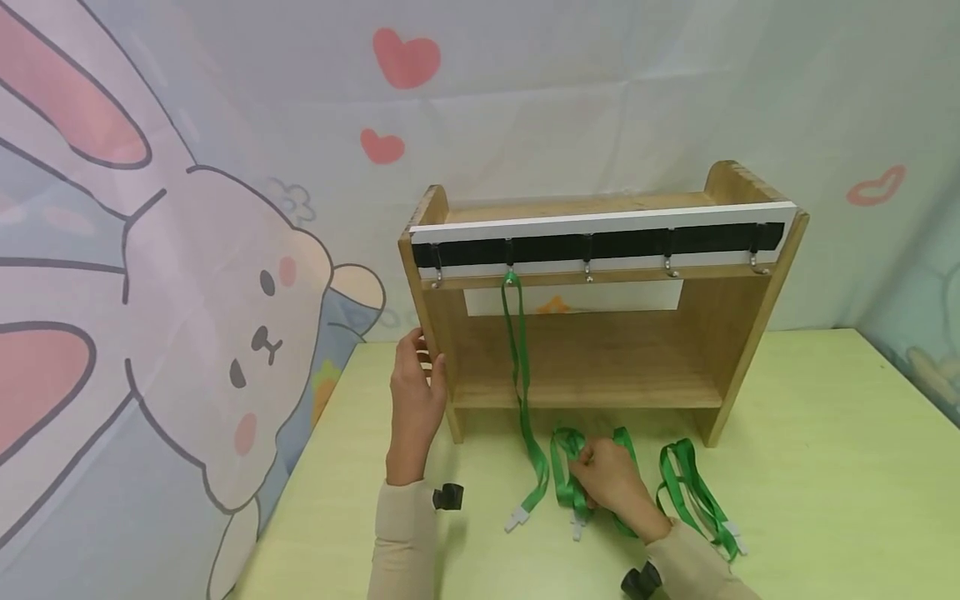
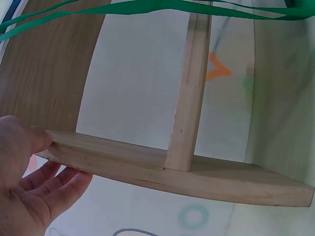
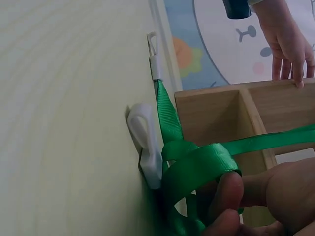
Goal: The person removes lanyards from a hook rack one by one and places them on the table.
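Observation:
A small wooden shelf [image 1: 585, 358] stands on the table, with a strip of metal hooks across its top front. My left hand [image 1: 417, 392] grips its left side panel [image 2: 123, 160], thumb on the inner face and fingers on the outer. From the second hook hangs a green lanyard [image 1: 522, 375], its white clip [image 1: 517, 519] reaching the tabletop. In front of the shelf, my right hand [image 1: 611, 479] pinches another green lanyard [image 3: 197, 167], bunched in loops, with a white plastic clip [image 3: 147, 142] beside it. The hand hides part of the bundle.
To the right of my right hand, a further green lanyard [image 1: 693, 492] lies folded on the light yellow-green table [image 1: 840, 467]. A cloth backdrop [image 1: 600, 100] with a cartoon rabbit and hearts hangs behind the shelf. Other metal hooks [image 1: 670, 265] carry nothing.

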Tool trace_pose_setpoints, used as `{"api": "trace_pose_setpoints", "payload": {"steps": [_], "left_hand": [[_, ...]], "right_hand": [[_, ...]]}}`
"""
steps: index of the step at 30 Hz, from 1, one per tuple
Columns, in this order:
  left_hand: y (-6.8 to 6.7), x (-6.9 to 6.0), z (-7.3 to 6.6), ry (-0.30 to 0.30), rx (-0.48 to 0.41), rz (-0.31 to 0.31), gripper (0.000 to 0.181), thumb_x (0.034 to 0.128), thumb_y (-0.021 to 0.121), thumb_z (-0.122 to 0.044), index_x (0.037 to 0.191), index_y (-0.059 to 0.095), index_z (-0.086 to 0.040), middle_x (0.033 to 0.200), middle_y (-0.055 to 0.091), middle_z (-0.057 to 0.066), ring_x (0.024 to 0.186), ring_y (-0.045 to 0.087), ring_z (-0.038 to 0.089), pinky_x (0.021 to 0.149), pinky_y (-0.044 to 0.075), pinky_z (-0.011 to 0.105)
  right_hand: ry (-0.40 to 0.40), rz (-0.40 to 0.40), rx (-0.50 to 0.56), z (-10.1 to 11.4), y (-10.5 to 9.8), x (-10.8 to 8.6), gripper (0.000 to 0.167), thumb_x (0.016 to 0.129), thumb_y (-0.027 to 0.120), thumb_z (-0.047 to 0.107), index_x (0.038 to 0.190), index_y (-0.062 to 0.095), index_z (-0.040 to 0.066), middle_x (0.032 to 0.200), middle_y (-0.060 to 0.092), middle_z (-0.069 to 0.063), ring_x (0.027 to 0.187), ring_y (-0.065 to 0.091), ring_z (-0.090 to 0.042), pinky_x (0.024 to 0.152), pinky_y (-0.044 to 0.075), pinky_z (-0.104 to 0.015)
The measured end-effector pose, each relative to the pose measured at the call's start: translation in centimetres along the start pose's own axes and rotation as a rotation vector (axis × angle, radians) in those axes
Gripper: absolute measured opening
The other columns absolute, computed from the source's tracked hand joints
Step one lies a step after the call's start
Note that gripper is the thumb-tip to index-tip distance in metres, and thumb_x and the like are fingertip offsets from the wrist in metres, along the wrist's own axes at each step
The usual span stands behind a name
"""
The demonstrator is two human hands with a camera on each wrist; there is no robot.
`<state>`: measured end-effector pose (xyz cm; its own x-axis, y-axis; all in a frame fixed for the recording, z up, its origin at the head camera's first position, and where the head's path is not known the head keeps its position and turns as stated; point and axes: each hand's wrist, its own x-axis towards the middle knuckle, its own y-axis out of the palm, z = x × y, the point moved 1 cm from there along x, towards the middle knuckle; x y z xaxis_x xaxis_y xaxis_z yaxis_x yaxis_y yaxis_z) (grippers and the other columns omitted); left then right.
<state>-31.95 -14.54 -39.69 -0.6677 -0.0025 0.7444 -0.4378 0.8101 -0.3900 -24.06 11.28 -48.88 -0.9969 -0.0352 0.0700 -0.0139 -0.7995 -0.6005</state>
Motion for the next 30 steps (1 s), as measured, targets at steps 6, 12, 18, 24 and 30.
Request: {"api": "trace_pose_setpoints", "payload": {"steps": [6,12,18,24,30], "left_hand": [[-0.3,-0.4,0.0,-0.024,0.021,0.004,0.041,0.0981,0.061,0.003,0.135,0.044,0.009,0.110,0.056,0.024,0.092,0.064,0.036,0.072,0.060,0.044],[-0.1,-0.2,0.0,-0.017,0.020,0.016,0.041,0.0992,0.060,0.002,0.135,0.043,0.009,0.112,0.056,0.024,0.093,0.063,0.035,0.073,0.060,0.043],[-0.2,-0.1,0.0,-0.011,0.020,0.002,0.040,0.0989,0.060,0.002,0.135,0.043,0.009,0.110,0.056,0.024,0.092,0.064,0.035,0.072,0.060,0.043],[-0.3,-0.1,0.0,-0.008,0.019,0.004,0.039,0.0989,0.060,0.003,0.134,0.044,0.009,0.110,0.056,0.024,0.092,0.064,0.036,0.071,0.060,0.042],[-0.1,0.0,0.0,-0.012,0.016,-0.002,0.039,0.0990,0.060,0.003,0.134,0.044,0.010,0.109,0.056,0.025,0.091,0.064,0.036,0.071,0.060,0.043]], "right_hand": [[0.000,0.000,-0.052,-0.1,0.2,-0.1,0.025,0.093,0.064,0.001,0.070,0.054,0.005,0.054,0.048,-0.002,0.042,0.043,-0.010,0.043,0.037,-0.023],[-0.007,-0.023,-0.086,-0.4,0.0,0.0,0.022,0.092,0.065,0.001,0.072,0.058,0.003,0.055,0.048,-0.001,0.043,0.041,-0.010,0.042,0.034,-0.021],[0.001,-0.016,-0.179,-0.2,-0.3,0.1,0.035,0.093,0.067,0.008,0.062,0.050,0.012,0.051,0.040,0.005,0.043,0.035,-0.007,0.040,0.026,-0.018],[-0.027,0.000,-0.255,0.5,-1.5,-0.1,0.045,0.094,0.069,0.014,0.057,0.043,0.016,0.049,0.034,0.007,0.042,0.028,-0.007,0.040,0.021,-0.019],[-0.050,0.013,-0.286,1.5,-3.8,-0.1,0.025,0.095,0.069,0.017,0.072,0.062,0.010,0.047,0.038,0.006,0.041,0.028,-0.007,0.039,0.021,-0.019]]}}
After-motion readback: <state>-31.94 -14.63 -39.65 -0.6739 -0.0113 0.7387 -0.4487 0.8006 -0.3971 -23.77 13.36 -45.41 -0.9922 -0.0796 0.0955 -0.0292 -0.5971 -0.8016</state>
